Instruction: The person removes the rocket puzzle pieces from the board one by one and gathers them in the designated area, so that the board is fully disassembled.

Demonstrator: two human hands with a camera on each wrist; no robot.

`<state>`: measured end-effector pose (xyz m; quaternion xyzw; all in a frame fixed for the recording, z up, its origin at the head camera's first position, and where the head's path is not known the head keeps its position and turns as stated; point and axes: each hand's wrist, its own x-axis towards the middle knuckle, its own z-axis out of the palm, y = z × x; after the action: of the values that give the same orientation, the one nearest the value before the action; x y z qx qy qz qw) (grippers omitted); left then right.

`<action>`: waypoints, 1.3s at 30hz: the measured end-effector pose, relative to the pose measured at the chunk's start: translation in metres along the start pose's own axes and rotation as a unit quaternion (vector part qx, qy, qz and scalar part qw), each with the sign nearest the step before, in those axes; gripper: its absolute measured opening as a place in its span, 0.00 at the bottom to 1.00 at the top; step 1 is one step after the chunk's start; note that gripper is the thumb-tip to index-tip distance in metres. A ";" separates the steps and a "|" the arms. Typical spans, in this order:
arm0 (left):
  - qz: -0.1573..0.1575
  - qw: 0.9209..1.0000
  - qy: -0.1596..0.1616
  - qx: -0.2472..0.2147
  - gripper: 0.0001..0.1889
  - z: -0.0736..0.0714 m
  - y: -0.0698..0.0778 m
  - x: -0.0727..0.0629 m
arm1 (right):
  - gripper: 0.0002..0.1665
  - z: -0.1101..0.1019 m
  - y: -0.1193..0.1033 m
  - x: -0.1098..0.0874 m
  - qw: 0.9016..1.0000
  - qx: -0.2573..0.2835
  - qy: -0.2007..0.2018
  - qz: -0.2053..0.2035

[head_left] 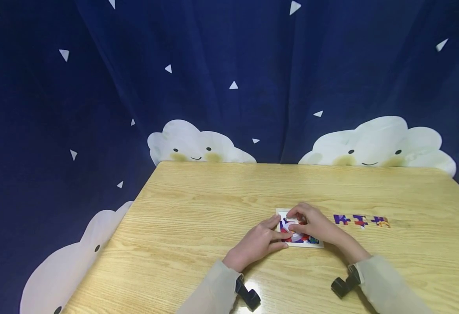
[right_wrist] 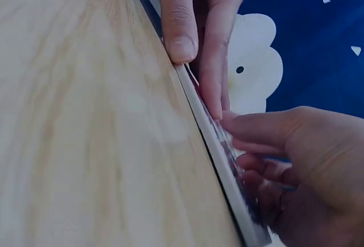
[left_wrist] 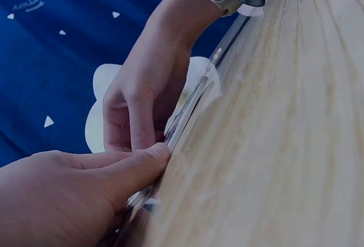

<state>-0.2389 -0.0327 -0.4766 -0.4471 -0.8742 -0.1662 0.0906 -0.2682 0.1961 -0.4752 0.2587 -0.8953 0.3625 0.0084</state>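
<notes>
A small jigsaw puzzle in a white-framed tray (head_left: 302, 245) lies on the table, showing a purple, red and white picture. My left hand (head_left: 258, 243) rests along the tray's left side. Its fairly straight fingers reach onto the picture, and the thumb touches the near edge in the left wrist view. Over the upper part of the tray bends my right hand (head_left: 315, 223), with curled fingers and thumb touching the puzzle. Whether a piece sits between those fingertips is hidden. White backing shows near the tray's upper left.
Three loose puzzle pieces lie in a row right of the tray: a purple one (head_left: 341, 219), a red and purple one (head_left: 360, 220) and an orange and purple one (head_left: 381, 222). They lie on the wooden table (head_left: 198, 209). Behind it hangs a dark blue curtain (head_left: 214, 100).
</notes>
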 end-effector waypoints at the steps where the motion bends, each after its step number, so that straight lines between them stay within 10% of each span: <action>1: 0.001 1.000 0.001 -0.002 0.17 0.000 0.000 0.000 | 0.14 0.000 -0.001 0.001 1.000 -0.001 -0.009 0.002; 13: -0.014 1.000 -0.010 -0.011 0.17 -0.001 0.002 -0.001 | 0.14 -0.002 -0.012 0.011 0.996 0.028 -0.083 0.033; 39: -0.021 0.999 -0.022 -0.020 0.17 -0.002 0.002 0.000 | 0.13 -0.004 -0.019 0.010 0.995 0.016 -0.098 0.021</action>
<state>-0.2367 -0.0324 -0.4745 -0.4339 -0.8816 -0.1759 0.0589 -0.2685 0.1824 -0.4579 0.2740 -0.8912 0.3499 -0.0910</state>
